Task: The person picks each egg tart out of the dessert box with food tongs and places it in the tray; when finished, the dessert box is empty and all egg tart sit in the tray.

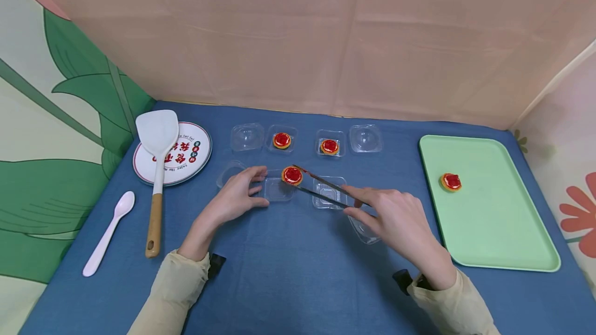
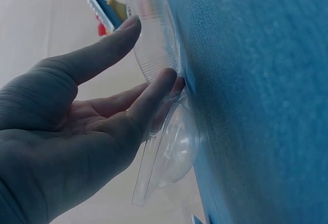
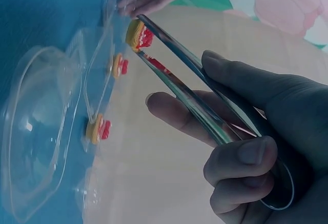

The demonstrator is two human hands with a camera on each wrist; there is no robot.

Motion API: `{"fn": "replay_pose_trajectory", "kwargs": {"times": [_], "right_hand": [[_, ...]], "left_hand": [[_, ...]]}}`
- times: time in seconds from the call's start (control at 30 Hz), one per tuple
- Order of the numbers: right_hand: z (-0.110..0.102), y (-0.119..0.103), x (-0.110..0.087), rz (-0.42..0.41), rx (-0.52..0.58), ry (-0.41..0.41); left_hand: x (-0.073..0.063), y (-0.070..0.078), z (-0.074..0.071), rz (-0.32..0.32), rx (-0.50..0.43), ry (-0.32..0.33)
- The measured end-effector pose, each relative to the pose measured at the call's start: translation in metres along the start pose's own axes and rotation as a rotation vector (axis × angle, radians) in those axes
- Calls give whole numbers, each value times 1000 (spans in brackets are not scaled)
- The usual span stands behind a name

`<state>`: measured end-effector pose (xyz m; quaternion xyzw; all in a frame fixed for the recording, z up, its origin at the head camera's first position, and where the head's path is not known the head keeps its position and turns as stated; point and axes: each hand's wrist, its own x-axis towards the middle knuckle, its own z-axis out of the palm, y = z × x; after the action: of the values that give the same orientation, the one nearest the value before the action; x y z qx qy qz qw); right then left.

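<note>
My right hand point(image 1: 388, 218) grips metal tongs point(image 3: 179, 88), and their tips pinch a small tart with red topping point(image 1: 292, 175). The tart hangs over the right side of a clear plastic box point(image 1: 278, 190), close above it. At that box's left side is my left hand point(image 1: 239, 193), thumb and fingers spread apart. In the left wrist view its fingertips point(image 2: 166, 78) are right at the hinge between the box and its rounded lid point(image 2: 179, 144). A second clear box point(image 1: 321, 201) lies partly behind the tongs, its lid point(image 1: 363, 227) partly under my right hand.
Behind are two opened boxes, each with a tart point(image 1: 281, 140) point(image 1: 329, 147). A green tray point(image 1: 493, 231) on the right bears another tart point(image 1: 450, 182). On the left lie plates point(image 1: 197, 156) under a white spatula point(image 1: 159, 131), and a white spoon point(image 1: 108, 235).
</note>
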<state>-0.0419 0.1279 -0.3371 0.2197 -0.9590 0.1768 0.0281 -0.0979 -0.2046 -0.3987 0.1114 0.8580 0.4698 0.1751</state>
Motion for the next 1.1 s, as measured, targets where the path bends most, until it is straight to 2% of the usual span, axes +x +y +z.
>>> {"fn": "replay_pose_trajectory", "kwargs": {"times": [0.4,0.67,1.1], "right_hand": [[-12,18,-12,50,6,49],[-19,38,-32,154,-5,42],[-32,67,-59,213,-85,109]], "left_hand": [[-2,0,-1,-1,17,24],[0,1,2,13,20,14],[0,2,1,9,19,11]]}}
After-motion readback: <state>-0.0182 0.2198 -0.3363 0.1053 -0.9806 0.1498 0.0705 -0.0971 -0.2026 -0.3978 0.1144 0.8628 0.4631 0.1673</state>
